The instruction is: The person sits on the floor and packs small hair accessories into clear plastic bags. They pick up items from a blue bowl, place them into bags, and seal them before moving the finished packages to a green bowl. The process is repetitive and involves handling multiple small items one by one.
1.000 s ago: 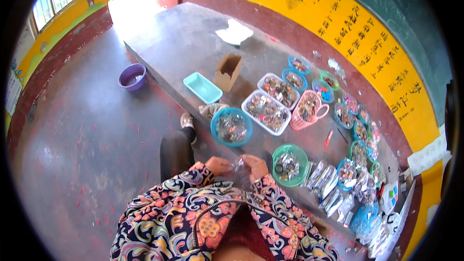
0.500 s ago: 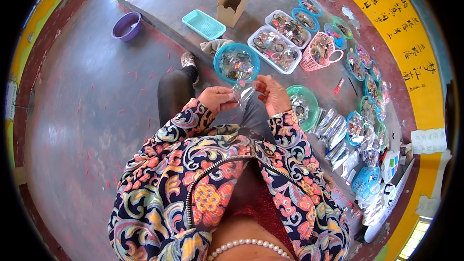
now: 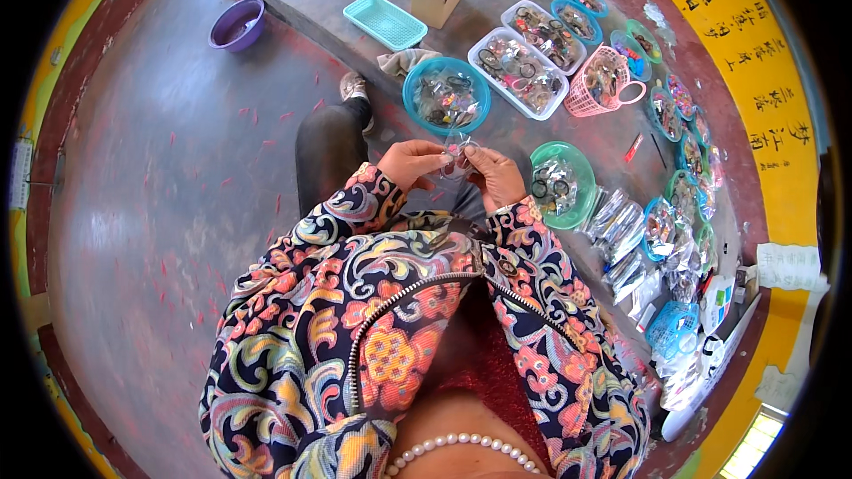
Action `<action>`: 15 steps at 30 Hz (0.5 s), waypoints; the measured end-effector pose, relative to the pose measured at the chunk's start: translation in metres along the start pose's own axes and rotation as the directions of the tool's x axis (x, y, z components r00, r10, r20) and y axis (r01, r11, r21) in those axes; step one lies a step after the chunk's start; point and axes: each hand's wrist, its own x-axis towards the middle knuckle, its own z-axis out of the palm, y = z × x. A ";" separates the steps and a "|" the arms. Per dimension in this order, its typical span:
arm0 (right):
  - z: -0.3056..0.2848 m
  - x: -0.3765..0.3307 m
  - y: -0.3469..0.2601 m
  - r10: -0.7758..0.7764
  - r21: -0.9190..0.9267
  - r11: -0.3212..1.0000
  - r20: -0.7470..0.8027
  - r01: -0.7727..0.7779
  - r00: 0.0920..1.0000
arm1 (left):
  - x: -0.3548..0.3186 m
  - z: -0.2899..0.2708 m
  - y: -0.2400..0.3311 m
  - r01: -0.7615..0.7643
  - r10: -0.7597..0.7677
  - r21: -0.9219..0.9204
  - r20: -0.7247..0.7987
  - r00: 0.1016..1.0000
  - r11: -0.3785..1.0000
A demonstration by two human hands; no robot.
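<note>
In front of my lap, a small clear plastic bag [image 3: 454,167] hangs between my two hands. My left hand [image 3: 412,162] pinches one side of it between thumb and fingers. On the other side, the thumb and fingertips of my right hand [image 3: 497,176] close on the bag's upper edge. A small dark and reddish piece shows at the bag, too small to make out. Just beyond my hands stands a blue basin [image 3: 480,82] with several clear packets in it. To the right, a green basin [image 3: 586,213] contains bagged dark rings.
Two white trays [image 3: 556,109] and a pink basket [image 3: 581,110] hold bagged trinkets. A mint tray [image 3: 362,7], a cardboard box [image 3: 426,7] and a purple basin [image 3: 258,33] stand farther off. Stacked plastic bags [image 3: 615,223] lie at right. A step edge [image 3: 302,31] crosses the floor.
My right hand has moved in and closed on the bag; half a second ago its fingers were apart from it. The view has shifted slightly, so the basins appear higher and farther right.
</note>
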 end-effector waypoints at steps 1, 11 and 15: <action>0.001 0.000 0.000 0.003 -0.023 1.000 0.021 -0.002 1.000 | 0.000 0.001 -0.001 -0.006 0.006 -0.021 0.002 1.000 1.000; -0.002 0.002 0.008 -0.047 0.056 0.997 -0.192 0.058 0.980 | 0.008 -0.001 -0.014 0.008 -0.006 -0.266 0.012 1.000 0.964; 0.001 0.001 0.008 -0.069 0.029 0.997 -0.241 0.078 0.968 | 0.007 0.000 -0.015 0.023 -0.014 -0.252 0.037 0.999 0.967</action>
